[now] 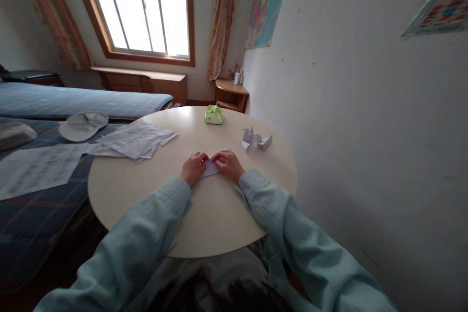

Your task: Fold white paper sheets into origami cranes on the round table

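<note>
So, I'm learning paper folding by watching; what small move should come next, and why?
Probably press the folded paper along its edge: the left hand and right hand both hold it, close together, well placed for pressing. Its creases are too small to judge.

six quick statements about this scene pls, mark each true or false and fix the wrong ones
1. The left hand and right hand are both on a small folded pale paper sheet. True.
2. A green-and-white soft pack sits on the round cream table. True.
3. That pack is nearer the person than the folded sheet. False: it is farther away.
4. Folded pale paper figures stand right of the hands. True.
5. A red mug stands at the table's left side. False: loose white paper sheets lie there.
6. The left hand touches those figures. False: it is on the folded sheet.
</note>
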A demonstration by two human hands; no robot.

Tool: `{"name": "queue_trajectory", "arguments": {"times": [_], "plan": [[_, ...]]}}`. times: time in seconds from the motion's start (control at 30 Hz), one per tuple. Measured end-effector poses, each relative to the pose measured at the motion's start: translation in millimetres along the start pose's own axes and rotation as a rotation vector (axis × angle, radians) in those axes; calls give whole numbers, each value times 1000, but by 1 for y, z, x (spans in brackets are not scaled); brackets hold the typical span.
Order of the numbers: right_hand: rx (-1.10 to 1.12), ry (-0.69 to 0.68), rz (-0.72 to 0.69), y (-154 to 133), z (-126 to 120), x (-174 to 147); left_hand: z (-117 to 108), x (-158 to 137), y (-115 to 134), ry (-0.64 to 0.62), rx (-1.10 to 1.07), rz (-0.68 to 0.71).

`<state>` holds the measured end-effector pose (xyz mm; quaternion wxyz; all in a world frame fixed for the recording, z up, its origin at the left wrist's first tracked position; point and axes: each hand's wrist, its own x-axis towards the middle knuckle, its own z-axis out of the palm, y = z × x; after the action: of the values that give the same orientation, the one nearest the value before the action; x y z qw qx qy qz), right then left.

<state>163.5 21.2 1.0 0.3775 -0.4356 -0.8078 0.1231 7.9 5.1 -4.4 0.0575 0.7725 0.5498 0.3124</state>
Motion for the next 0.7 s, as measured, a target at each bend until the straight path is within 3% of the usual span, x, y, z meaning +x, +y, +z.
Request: {"name": "queue_trajectory", "arguments": {"times": [0.7], "plan": [[-41, -11, -21, 8, 6, 0, -6, -2, 5, -28, 17, -15]]}}
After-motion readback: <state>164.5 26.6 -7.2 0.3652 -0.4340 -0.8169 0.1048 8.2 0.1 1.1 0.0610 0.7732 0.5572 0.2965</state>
